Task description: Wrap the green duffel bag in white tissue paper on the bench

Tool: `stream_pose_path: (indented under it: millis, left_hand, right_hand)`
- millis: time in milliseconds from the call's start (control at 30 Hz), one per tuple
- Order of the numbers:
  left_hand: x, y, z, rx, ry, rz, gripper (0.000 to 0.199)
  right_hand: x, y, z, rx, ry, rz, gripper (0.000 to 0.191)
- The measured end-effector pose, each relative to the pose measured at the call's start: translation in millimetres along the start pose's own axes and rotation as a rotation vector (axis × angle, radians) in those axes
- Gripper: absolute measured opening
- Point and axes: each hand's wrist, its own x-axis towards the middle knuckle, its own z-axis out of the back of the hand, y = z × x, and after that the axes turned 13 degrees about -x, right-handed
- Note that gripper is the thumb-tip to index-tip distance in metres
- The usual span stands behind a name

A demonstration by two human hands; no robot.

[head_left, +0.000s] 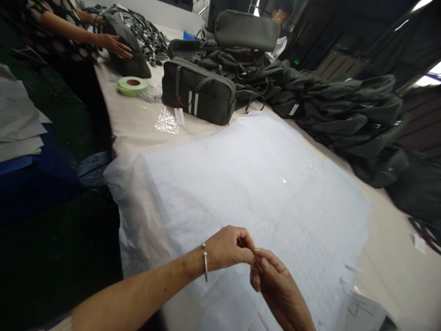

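My left hand (229, 248), with a silver bangle at the wrist, is closed in a pinch. Its fingertips meet those of my right hand (275, 280), which is pinched as well. Whatever lies between the fingers, if anything, is too small to make out. Both hands are above a large white sheet (241, 184) spread over the table and hanging past its left edge. Beyond the sheet stands a dark green handbag (210, 101) with two white stripes, and a white tag (179, 116) hangs from it on a red string.
A co-worker's hands (117, 46) rest on another dark bag (132, 59) at the back left. Near it lie a pale green tape roll (132, 86) and clear plastic (166, 122). Dark green bags (347, 110) are heaped along the right. Blue bins (41, 179) stand left of the table.
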Motion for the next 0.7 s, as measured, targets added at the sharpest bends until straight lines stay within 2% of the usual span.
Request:
stream_pose_path:
  millis: [167,267,367,500,567,633,700]
  left_hand:
    - [4,0,1.9,0.086,-0.036,-0.006,0.015]
    - [5,-1,1.3,0.154,-0.07,-0.056,0.01]
    - [8,0,0.2,0.329,-0.127,-0.213,0.003]
    - [12,3,2.9,0.675,-0.231,-0.496,0.01]
    - [14,3,7.2,0.706,-0.272,-0.547,0.01]
    - [15,2,12.3,0.557,-0.276,-0.467,0.009]
    - [14,1,16.6,0.255,-0.177,-0.257,0.01]
  right_hand:
    - [9,0,-2,-0.052,-0.055,0.041,0.029]
    - [13,2,-3,-0.069,-0.09,0.05,0.029]
    - [17,6,-4,-0.093,-0.095,0.047,0.032]
    - [20,7,-3,-0.096,-0.135,-0.002,0.035]
    - [20,7,-1,-0.106,-0.153,-0.018,0.035]
    - [17,8,0,-0.179,-0.173,0.011,0.034]
    - [13,12,-1,-0.315,-0.208,0.075,0.032]
